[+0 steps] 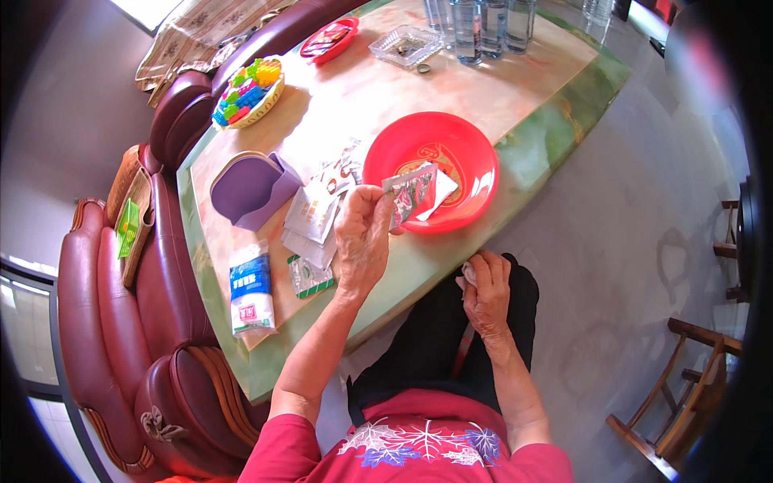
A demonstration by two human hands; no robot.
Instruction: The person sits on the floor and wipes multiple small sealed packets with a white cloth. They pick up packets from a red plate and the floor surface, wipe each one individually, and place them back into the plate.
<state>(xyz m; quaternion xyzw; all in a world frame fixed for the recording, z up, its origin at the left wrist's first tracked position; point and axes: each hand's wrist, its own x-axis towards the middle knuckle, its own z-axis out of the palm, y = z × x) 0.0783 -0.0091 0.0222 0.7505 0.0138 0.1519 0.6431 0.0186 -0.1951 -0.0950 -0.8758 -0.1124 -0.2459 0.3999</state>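
Right of the left hand [362, 245], pinching a sachet [409, 197] over a red bowl [386, 145], the right hand [487, 296] grips a white wad [468, 273]; sachet handling appears underway, next requiring a steady pinch.

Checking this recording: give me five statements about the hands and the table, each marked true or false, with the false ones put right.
1. The left hand holds a small packet. True.
2. The right hand is empty. False: it holds a crumpled white piece.
3. The purple container is left of the red bowl. True.
4. The clear glasses stand on the floor. False: they stand on the table.
5. Colourful plastic pieces fill a basket. True.
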